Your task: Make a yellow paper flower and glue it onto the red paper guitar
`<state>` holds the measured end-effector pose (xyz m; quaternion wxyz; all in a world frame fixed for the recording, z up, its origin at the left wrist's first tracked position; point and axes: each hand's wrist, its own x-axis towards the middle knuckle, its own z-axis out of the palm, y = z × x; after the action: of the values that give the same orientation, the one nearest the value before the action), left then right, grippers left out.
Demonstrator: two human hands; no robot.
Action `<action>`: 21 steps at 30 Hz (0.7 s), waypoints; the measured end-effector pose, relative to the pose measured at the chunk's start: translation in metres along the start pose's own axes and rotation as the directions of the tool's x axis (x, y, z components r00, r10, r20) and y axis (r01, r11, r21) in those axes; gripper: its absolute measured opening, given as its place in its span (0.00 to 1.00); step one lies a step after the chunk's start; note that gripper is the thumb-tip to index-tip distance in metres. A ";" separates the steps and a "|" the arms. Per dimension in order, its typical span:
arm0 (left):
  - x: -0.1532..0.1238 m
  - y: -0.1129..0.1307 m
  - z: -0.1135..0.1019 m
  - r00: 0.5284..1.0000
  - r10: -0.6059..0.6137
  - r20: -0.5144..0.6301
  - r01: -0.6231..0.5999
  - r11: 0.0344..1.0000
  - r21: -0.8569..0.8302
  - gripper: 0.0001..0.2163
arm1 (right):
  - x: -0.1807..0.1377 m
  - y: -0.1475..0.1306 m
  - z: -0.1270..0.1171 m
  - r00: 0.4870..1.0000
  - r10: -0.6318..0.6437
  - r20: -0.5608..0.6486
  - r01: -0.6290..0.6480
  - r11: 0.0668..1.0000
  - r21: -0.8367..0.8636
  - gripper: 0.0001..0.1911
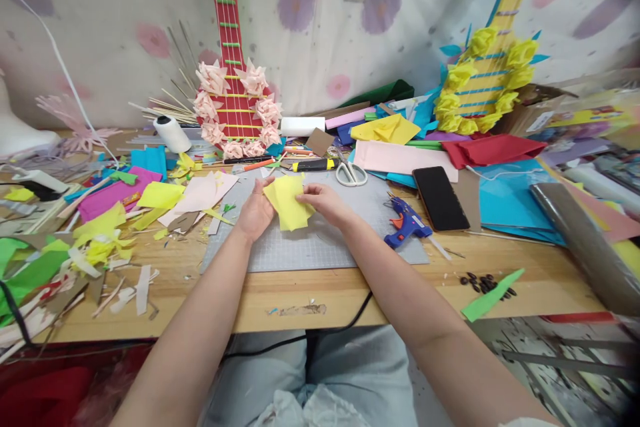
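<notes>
Between my two hands, above the grey cutting mat (pixel 320 253), is a piece of yellow crepe paper (pixel 290 203). My left hand (pixel 256 211) has its thumb and fingers closed on the paper's left edge. From the other side, my right hand (pixel 325 203) pinches the right edge between thumb and fingers. The sheet looks layered or folded, with uneven lower corners. Just beyond it lie a pair of scissors (pixel 351 172) and a yellow-and-black utility knife (pixel 314 165). Right of my right hand rests a blue glue gun (pixel 406 221).
A red paper guitar with pink flowers (pixel 233 107) and a yellow one with yellow flowers (pixel 475 83) stand at the back. Paper scraps (pixel 105 230) cover the left side. A phone (pixel 440 199), blue sheets (pixel 515 197) and black beans or beads (pixel 483 282) lie on the right.
</notes>
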<state>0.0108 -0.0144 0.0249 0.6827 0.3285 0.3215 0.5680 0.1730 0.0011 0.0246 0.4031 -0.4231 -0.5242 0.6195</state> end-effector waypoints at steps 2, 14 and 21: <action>-0.001 -0.005 0.002 1.000 -0.003 0.029 0.002 1.000 0.028 0.17 | 0.000 -0.002 -0.002 0.999 -0.013 -0.053 0.017 0.997 0.075 0.15; 0.004 -0.017 -0.005 0.999 0.027 -0.022 -0.018 0.939 0.343 0.16 | 0.000 0.002 -0.008 0.996 -0.014 0.085 0.021 0.997 -0.080 0.15; -0.001 -0.013 0.000 0.997 -0.081 -0.005 0.079 0.957 0.280 0.12 | 0.002 0.001 -0.008 0.993 -0.117 0.008 0.117 0.974 -0.194 0.13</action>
<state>0.0177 -0.0174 0.0148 0.6527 0.4104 0.4097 0.4876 0.1796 0.0054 0.0224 0.3967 -0.4301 -0.6054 0.5397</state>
